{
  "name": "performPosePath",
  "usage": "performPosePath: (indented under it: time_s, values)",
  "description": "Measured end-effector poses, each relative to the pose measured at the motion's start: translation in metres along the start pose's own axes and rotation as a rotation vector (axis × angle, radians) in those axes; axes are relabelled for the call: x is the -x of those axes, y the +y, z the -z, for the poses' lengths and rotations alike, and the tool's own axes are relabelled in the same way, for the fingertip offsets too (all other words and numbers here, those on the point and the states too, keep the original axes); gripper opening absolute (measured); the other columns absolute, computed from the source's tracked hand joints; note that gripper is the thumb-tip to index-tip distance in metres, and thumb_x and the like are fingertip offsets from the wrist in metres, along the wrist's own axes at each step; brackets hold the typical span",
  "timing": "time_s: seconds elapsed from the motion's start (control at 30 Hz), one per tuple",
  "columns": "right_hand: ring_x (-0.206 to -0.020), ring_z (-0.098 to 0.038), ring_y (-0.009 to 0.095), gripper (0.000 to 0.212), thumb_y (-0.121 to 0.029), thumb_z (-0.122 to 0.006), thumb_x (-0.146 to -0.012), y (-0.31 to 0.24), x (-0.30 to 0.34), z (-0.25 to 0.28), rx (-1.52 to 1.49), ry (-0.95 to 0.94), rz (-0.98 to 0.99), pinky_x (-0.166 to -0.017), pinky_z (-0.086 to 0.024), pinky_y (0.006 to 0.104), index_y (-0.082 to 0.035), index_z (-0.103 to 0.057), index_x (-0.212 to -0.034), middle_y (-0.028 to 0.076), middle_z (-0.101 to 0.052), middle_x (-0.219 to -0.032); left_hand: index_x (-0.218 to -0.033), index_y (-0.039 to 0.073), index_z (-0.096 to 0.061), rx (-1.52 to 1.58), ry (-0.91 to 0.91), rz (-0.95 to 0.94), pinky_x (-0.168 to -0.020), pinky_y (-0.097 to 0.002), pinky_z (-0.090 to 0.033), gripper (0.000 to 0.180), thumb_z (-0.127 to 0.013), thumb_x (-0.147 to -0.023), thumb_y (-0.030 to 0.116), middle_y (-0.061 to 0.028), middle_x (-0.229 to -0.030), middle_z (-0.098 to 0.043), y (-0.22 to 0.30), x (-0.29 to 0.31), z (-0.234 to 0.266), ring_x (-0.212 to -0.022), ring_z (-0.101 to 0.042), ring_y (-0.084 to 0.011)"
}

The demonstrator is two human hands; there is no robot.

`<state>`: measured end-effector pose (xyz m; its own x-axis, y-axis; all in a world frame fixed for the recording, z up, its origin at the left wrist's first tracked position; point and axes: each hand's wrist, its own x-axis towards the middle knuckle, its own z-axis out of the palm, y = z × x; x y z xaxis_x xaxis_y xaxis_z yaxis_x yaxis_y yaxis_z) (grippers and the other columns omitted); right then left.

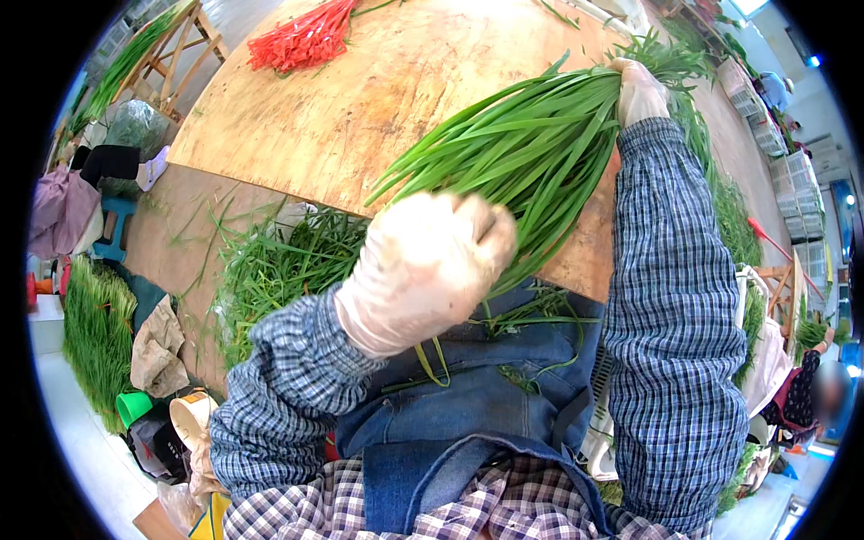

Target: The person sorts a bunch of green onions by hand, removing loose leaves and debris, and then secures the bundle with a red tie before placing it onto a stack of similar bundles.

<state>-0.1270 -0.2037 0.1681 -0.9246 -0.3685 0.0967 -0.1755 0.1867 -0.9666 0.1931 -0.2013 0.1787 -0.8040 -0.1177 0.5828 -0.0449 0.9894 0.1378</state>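
Note:
A bunch of garlic chives (531, 135), long flat green leaves, is gripped near its far end by my right hand (641, 94), which wears a pale glove. Its leaves fan toward me over the edge of the wooden table (297, 126). My left hand (432, 270), in the same kind of glove, is closed and slightly blurred in front of the leaf tips. Whatever its fingers hold, if anything, is hidden. Loose leaves (531, 315) lie on my blue apron (468, 387).
Red plastic strips (304, 38) lie bundled on the table's far left. A heap of loose greens (288, 270) sits below its near edge. More greens (733, 211) line the right side. At far left are another person's leg (112, 166), a blue stool (114, 225) and stacked chives (97, 333).

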Motion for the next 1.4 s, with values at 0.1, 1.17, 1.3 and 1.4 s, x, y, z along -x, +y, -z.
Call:
performPosePath:
  time_s: [0.1,1.17,1.3,1.4]
  values:
    - [-0.078,-0.060,0.020,0.033,-0.006,-0.071,-0.068,-0.033,0.010,0.006,-0.191,0.128,-0.206,-0.071,-0.048,0.0286,0.014,-0.059,-0.091,0.018,-0.063,-0.089,-0.097,0.000,-0.062,0.095,0.313,0.057,-0.053,-0.0337,-0.050,0.025,-0.063,-0.073,0.009,-0.0113,-0.080,-0.062,-0.003,-0.012,0.018,-0.064,-0.060,-0.0218]
    - [-0.078,-0.061,0.016,0.030,-0.020,-0.058,-0.081,-0.008,0.019,0.003,-0.052,0.022,-0.264,-0.070,-0.050,0.0287,0.005,-0.064,-0.095,0.011,-0.065,-0.089,-0.087,0.003,-0.065,0.276,0.238,0.417,-0.058,-0.0339,-0.049,0.031,-0.061,-0.058,-0.007,-0.0123,-0.079,-0.060,-0.011,0.067,-0.007,-0.069,-0.061,-0.0279]
    - [-0.069,-0.061,0.017,0.025,-0.016,-0.060,-0.080,-0.005,0.011,0.007,-0.074,0.044,-0.246,-0.063,-0.050,0.0282,0.005,-0.063,-0.091,0.011,-0.065,-0.083,-0.088,0.004,-0.064,0.054,-0.001,0.419,-0.061,-0.0360,-0.046,0.026,-0.062,-0.062,0.000,-0.0115,-0.080,-0.060,-0.012,0.057,-0.009,-0.070,-0.059,-0.0271]
    - [-0.061,-0.060,0.016,0.018,-0.011,-0.059,-0.080,-0.006,0.008,0.002,-0.218,0.070,-0.340,-0.057,-0.051,0.0277,0.004,-0.061,-0.087,0.009,-0.063,-0.077,-0.098,0.005,-0.061,-0.089,0.059,0.462,-0.063,-0.0366,-0.044,0.030,-0.065,-0.068,0.011,-0.0102,-0.080,-0.060,-0.017,0.056,-0.017,-0.072,-0.057,-0.0279]
